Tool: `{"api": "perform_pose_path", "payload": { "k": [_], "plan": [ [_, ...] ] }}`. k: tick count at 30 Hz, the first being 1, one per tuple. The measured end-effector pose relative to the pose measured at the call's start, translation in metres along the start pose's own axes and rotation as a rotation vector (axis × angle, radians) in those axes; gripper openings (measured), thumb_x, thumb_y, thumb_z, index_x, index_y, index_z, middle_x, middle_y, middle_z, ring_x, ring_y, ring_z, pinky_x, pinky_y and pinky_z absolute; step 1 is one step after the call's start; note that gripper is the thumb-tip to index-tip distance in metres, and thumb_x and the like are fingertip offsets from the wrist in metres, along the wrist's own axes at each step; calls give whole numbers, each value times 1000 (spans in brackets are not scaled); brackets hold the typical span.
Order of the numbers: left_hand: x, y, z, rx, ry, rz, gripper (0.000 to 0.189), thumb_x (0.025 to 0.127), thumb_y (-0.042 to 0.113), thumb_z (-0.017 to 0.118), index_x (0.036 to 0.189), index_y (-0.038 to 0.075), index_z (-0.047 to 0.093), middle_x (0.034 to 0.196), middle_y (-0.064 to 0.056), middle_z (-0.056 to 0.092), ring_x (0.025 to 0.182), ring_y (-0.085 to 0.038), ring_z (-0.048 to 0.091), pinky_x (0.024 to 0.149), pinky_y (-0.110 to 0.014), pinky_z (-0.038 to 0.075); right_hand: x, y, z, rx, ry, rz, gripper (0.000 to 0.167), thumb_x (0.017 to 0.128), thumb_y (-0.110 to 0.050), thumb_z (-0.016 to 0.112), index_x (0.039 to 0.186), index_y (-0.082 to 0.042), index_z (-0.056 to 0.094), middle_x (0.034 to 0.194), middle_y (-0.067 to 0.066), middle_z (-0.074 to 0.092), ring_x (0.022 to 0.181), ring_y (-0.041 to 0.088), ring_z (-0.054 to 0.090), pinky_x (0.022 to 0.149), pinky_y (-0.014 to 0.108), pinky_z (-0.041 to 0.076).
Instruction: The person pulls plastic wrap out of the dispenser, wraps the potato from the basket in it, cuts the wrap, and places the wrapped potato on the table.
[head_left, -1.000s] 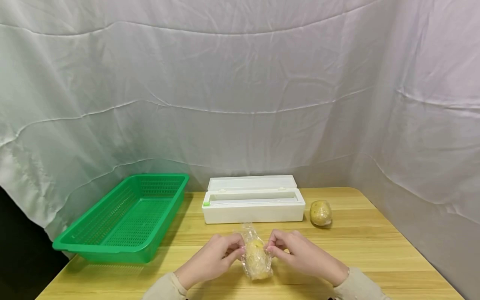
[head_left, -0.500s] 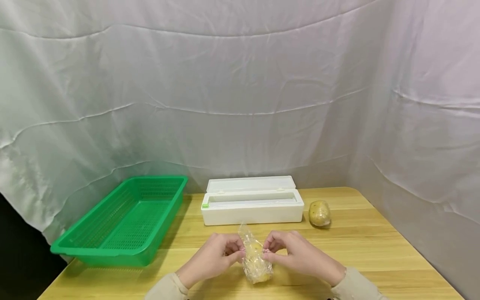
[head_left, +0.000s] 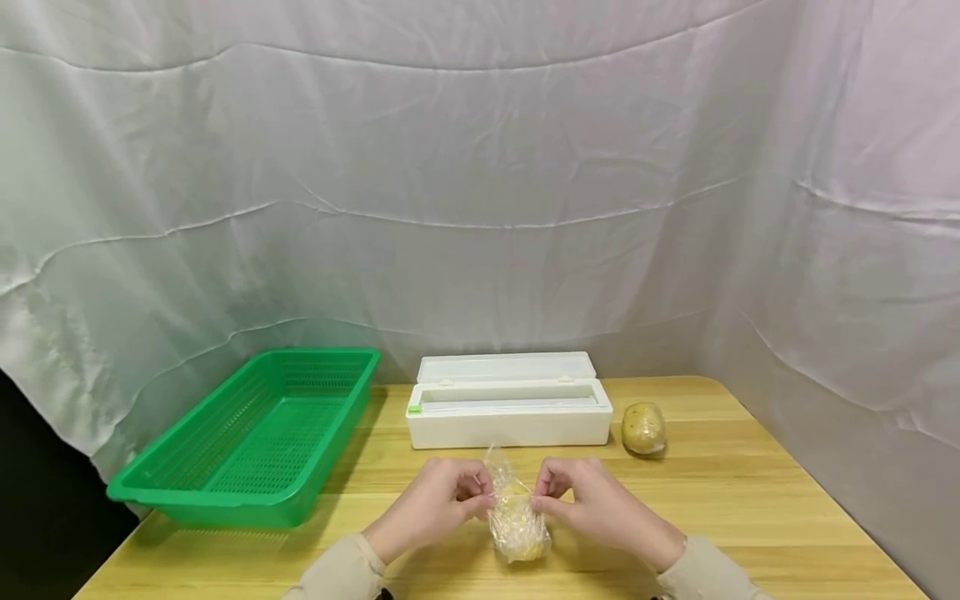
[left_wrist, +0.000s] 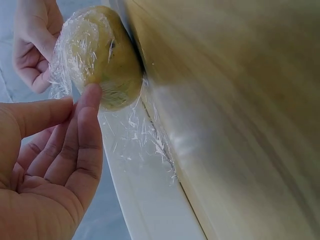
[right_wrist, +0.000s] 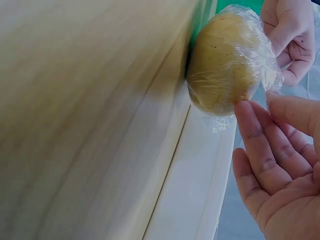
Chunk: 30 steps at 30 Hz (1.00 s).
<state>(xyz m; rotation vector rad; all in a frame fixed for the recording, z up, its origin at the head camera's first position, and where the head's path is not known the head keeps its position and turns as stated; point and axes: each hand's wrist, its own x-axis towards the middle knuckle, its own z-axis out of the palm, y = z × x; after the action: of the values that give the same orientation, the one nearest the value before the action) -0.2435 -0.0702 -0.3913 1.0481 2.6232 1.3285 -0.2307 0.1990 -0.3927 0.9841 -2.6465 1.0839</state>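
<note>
A potato (head_left: 522,533) in crinkled cling film lies on the table between the two hands. My left hand (head_left: 442,500) pinches film at its left side, thumb against forefinger. On the opposite side my right hand (head_left: 596,504) pinches film the same way. A loose tail of cling film (head_left: 498,468) sticks out toward the back. In the left wrist view the film (left_wrist: 82,42) bunches over one side of the potato (left_wrist: 120,70). The right wrist view shows fingertips of my right hand (right_wrist: 280,160) touching the wrapped potato (right_wrist: 220,60).
Behind the hands stands a white cling film box (head_left: 510,429) with its lid raised. Another wrapped potato (head_left: 643,429) sits right of the box. A green plastic basket (head_left: 288,500) stands at the left of the wooden table (head_left: 720,500). Grey cloth hangs behind.
Film has been drawn further over the potato between the hands, and its yellow top shows less. Both hands keep their pinch and have shifted only slightly.
</note>
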Motion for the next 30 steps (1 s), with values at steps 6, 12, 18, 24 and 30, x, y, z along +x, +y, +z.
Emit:
{"api": "perform_pose_path", "payload": {
  "k": [6,12,18,24,30],
  "plan": [
    [6,-4,0,-39,8,-40,17,90,-4,80,87,9,70,81,-6,79,72,-14,75,65,-20,58,6,3,1,-7,22,18,14,95,-21,82,91,-22,68,84,-17,73,80,-4,67,82,29,58],
    [10,-8,2,12,28,-26,20,87,-4,83,88,11,70,82,1,74,73,-1,65,69,-20,57,11,7,3,-21,16,17,16,92,-17,83,92,-20,68,86,-15,72,80,-4,65,82,28,60],
    [14,-10,3,29,21,-35,22,87,-6,82,89,10,67,84,3,70,76,-1,64,71,-20,57,14,9,5,-14,-21,-26,15,94,-11,81,93,-20,69,88,-14,72,83,-3,65,81,25,61],
    [14,-10,2,42,-17,-28,23,89,-6,80,82,12,68,86,2,75,78,-3,70,72,-19,58,13,9,2,-47,-71,-74,9,97,-14,79,94,-22,77,92,-15,75,86,-5,65,82,27,61],
    [11,-11,0,55,-35,-20,18,94,-2,77,84,14,76,84,1,77,70,-2,67,66,-19,56,10,6,2,-66,-86,-103,12,102,-39,75,96,-28,77,93,-20,74,89,-3,66,83,32,61]
  ]
}}
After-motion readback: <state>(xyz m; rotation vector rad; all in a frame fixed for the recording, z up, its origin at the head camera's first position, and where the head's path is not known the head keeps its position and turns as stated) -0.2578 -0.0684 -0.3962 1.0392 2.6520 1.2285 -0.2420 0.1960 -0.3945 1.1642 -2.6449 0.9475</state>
